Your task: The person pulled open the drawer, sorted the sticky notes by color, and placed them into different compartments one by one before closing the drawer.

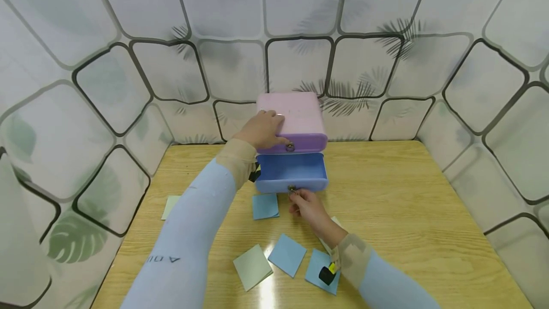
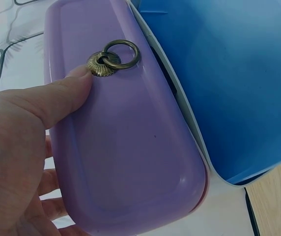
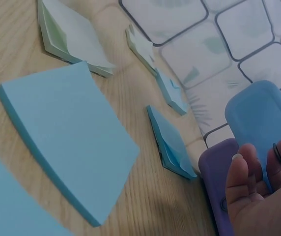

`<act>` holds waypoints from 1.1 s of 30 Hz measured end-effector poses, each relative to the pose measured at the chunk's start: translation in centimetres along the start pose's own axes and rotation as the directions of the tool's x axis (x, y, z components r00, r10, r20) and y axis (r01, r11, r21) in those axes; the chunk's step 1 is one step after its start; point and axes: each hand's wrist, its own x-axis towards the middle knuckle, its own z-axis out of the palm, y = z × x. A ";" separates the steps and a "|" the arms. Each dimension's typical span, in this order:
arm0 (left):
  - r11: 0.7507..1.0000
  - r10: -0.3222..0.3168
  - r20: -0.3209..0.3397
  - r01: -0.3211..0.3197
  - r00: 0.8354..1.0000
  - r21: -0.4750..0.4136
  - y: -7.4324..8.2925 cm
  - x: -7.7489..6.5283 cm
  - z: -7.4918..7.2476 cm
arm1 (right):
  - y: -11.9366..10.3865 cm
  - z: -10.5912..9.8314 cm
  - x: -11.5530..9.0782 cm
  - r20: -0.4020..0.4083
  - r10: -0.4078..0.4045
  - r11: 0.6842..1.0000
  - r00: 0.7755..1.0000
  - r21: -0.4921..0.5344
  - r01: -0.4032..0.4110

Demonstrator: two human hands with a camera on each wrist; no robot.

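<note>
A small drawer box (image 1: 296,108) with a pink top stands at the back of the table. My left hand (image 1: 263,130) rests on its top left, the fingers on the pink surface. In the left wrist view, the straight thumb (image 2: 64,96) presses the purple drawer front (image 2: 130,132) beside a brass ring pull (image 2: 123,54). Below it the blue drawer (image 1: 291,185) is pulled out, with its inside showing. My right hand (image 1: 310,206) pinches the ring pull (image 3: 278,155) on the blue drawer front between thumb and finger. A purple front (image 3: 214,172) shows below the blue one.
Blue sticky-note pads (image 1: 287,255) and a pale green pad (image 1: 253,267) lie in front of the box. Another blue pad (image 1: 265,206) is just below the drawer's left corner. A green pad (image 1: 170,206) lies far left. A patterned curtain (image 1: 231,70) surrounds the table.
</note>
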 end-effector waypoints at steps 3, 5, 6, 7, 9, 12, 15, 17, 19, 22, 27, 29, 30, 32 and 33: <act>1.000 -0.001 -0.001 0.001 1.000 -0.003 0.0 -0.1 0.0 | 0.4 -0.1 -0.1 0.003 0.008 1.000 1.000 0.008 -0.008; 1.000 -0.003 -0.006 0.003 1.000 -0.005 0.0 -0.1 -0.1 | 0.4 -0.1 -0.2 0.012 0.010 1.000 1.000 0.011 -0.010; 1.000 -0.005 -0.008 0.005 1.000 -0.008 0.0 -0.1 -0.1 | 0.4 -0.1 -0.3 0.016 0.013 1.000 1.000 0.016 -0.013; 1.000 -0.007 -0.008 0.006 1.000 -0.009 0.0 -0.1 0.0 | 0.5 -0.1 -0.3 0.020 0.013 1.000 1.000 0.017 -0.013; 1.000 -0.007 -0.008 0.007 1.000 -0.006 0.0 -0.1 0.0 | 0.6 -0.1 -0.4 0.026 0.009 1.000 1.000 0.018 -0.010; 1.000 -0.012 -0.008 0.012 1.000 -0.010 0.0 0.0 0.0 | 0.7 0.0 -0.6 0.025 0.005 1.000 1.000 0.018 -0.005; 1.000 -0.013 -0.009 0.013 1.000 -0.006 0.0 0.0 0.1 | 0.7 0.0 -0.8 0.017 0.009 1.000 1.000 0.012 -0.009; 1.000 -0.015 -0.010 0.015 1.000 -0.009 0.1 0.0 0.1 | 0.6 0.0 -1.0 0.013 0.015 1.000 1.000 0.011 -0.015; 1.000 -0.016 -0.011 0.016 1.000 -0.010 0.0 0.0 0.2 | 0.6 0.1 -1.2 0.007 0.018 1.000 1.000 0.011 -0.018; 1.000 -0.018 -0.011 0.018 1.000 -0.011 0.0 0.0 0.2 | 0.6 0.1 -1.3 0.000 0.019 1.000 1.000 0.014 -0.019; 1.000 -0.020 -0.002 0.020 1.000 -0.010 0.0 0.0 0.1 | 0.8 0.1 -1.3 0.010 0.024 0.999 1.000 0.028 -0.025; 1.000 -0.021 -0.001 0.021 1.000 -0.010 0.0 -0.1 0.0 | 0.9 0.1 -1.2 0.021 0.025 0.999 0.999 0.035 -0.026; 1.000 -0.022 -0.001 0.022 1.000 -0.009 0.0 -0.1 0.0 | 0.9 0.1 -1.3 0.025 0.022 0.999 0.999 0.032 -0.023; 1.000 -0.021 -0.004 0.021 1.000 -0.009 0.1 -0.1 0.0 | 1.0 0.0 -1.2 0.035 0.023 0.999 0.999 0.033 -0.024; 1.000 -0.021 -0.006 0.021 1.000 -0.011 0.0 -0.2 0.0 | 1.1 0.0 -1.2 0.038 0.023 0.999 0.999 0.030 -0.024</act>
